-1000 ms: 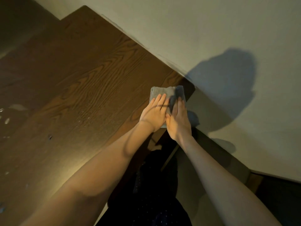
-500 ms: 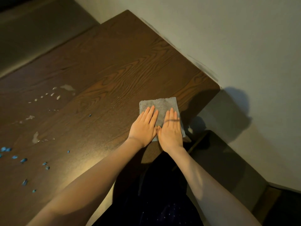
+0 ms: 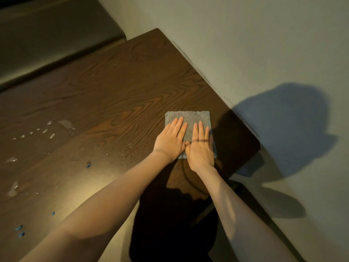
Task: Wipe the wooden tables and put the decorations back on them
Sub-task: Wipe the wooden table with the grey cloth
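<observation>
— Hands? Where are they?
— Left hand (image 3: pixel 170 141) and right hand (image 3: pixel 200 148) lie side by side, flat, fingers spread open, pressing the cloth (image 3: pixel 188 121).
— And the cloth?
— On the desk (image 3: pixel 113 95), near its right corner. Droplets (image 3: pixel 62 125) sit well left.

Both hands (image 3: pixel 186 143) lie flat on the cloth (image 3: pixel 188 121), on the table's (image 3: pixel 113 95) right end.

Single head view, close above, facing down-forward over wooden table (image 3: pixel 117 95) corner by wall (image 3: pixel 245 44).
</observation>
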The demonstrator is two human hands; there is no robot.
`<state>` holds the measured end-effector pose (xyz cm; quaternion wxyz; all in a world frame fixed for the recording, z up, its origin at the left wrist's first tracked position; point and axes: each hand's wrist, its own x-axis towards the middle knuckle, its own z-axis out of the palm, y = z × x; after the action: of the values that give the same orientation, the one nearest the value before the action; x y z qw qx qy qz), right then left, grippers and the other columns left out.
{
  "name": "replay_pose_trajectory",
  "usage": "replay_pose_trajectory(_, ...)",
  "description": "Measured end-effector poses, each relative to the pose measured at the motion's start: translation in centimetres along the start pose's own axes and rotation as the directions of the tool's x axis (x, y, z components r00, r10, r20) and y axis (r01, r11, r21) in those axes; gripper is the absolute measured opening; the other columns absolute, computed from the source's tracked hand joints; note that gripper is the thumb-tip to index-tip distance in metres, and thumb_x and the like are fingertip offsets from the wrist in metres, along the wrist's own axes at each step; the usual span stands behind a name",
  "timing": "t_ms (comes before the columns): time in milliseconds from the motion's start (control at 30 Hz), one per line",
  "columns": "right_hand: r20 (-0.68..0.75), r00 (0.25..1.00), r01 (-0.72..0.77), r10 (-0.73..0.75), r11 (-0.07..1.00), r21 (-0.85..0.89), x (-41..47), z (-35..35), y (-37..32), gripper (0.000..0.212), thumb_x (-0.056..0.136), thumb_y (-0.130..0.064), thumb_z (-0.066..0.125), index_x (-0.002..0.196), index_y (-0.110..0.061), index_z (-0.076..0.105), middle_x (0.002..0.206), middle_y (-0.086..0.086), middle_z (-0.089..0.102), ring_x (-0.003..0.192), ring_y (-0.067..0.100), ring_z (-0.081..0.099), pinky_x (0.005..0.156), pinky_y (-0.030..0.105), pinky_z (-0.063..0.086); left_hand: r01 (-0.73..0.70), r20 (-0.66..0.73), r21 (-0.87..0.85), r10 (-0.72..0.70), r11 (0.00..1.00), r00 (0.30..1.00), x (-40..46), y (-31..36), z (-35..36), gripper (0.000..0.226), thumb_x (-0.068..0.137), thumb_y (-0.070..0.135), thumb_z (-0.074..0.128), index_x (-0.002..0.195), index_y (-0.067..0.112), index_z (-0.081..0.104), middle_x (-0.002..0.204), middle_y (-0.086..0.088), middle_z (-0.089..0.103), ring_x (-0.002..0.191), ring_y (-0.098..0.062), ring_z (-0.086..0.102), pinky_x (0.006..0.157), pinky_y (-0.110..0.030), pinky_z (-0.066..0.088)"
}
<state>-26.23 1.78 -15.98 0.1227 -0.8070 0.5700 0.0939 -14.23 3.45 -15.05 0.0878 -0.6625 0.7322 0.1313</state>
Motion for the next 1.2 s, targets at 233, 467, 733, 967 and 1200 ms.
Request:
replay_pose_trajectory(233, -0.008, 0.999, 0.053, -0.053, 0.998, -0.026, 6.8, -1.3, -0.8, 0.069, 0.100, -0.036, 0.031, 0.150, -0.007, -0.008, 0.159, 0.012, -0.007, 0.146, 0.031, -0.007, 0.117, 0.044, -0.002, 0.026, -0.065, -0.154, -0.036, 0.988, 0.997, 5.1, -4.1, -1.6, 0.065, 0.099, 0.041, 0.035, 0.150, 0.010, 0.010, 0.158, -0.011, 0.007, 0.146, -0.024, 0.009, 0.119, -0.033, 0.010)
replay_pose_trajectory(467, -0.163, 0.984, 0.068, -0.064, 0.998, 0.018, 7.0, -2.7, -1.2, 0.064, 0.091, -0.033, 0.056, 0.145, -0.011, 0.029, 0.140, 0.012, 0.038, 0.125, 0.027, 0.041, 0.104, 0.039, 0.035, 0.321, -0.028, -0.816, -0.588, 0.480, 0.808, 4.3, -4.7, -3.2, 0.075, 0.082, 0.020, 0.071, 0.142, 0.007, 0.028, 0.141, -0.015, 0.029, 0.132, -0.029, 0.029, 0.109, -0.035, 0.030)
replay_pose_trajectory(733, -0.173, 0.983, 0.082, -0.064, 0.991, 0.103, 7.2, -3.7, -1.0, 0.046, 0.096, -0.031, 0.046, 0.139, -0.016, 0.041, 0.130, 0.008, 0.042, 0.111, 0.023, 0.046, 0.091, 0.034, 0.043, 0.397, 0.333, -0.918, -0.554, -0.005, 0.763, 5.0, -3.5, -4.3, 0.060, 0.085, 0.020, 0.068, 0.135, 0.006, 0.037, 0.115, -0.005, 0.058, 0.107, -0.018, 0.056, 0.079, -0.024, 0.042)
replay_pose_trajectory(967, -0.001, 0.989, 0.138, -0.151, 0.906, 0.400, 6.9, -4.6, -2.1, 0.073, 0.088, -0.037, 0.060, 0.148, -0.014, 0.026, 0.148, 0.006, 0.024, 0.139, 0.023, 0.022, 0.113, 0.037, 0.019, 0.335, 0.278, -0.942, -0.553, 0.002, 0.786, 4.9, -4.0, -5.8, 0.023, 0.087, 0.007, 0.057, 0.073, 0.024, 0.051, 0.073, 0.005, 0.056, 0.069, -0.011, 0.055, 0.056, -0.021, 0.042)
replay_pose_trajectory(1200, 0.075, 0.997, -0.024, -0.002, 0.939, 0.343, 7.8, -5.3, -3.6, 0.085, 0.081, -0.036, 0.067, 0.148, -0.012, 0.020, 0.139, 0.008, 0.027, 0.132, 0.028, 0.027, 0.111, 0.041, 0.024, 0.296, 0.178, -0.935, -0.461, 0.197, 0.869, 4.6, -4.1, -6.7, 0.010, 0.085, 0.009, 0.060, 0.085, 0.019, 0.058, 0.074, 0.003, 0.060, 0.067, -0.008, 0.056, 0.056, -0.019, 0.043)
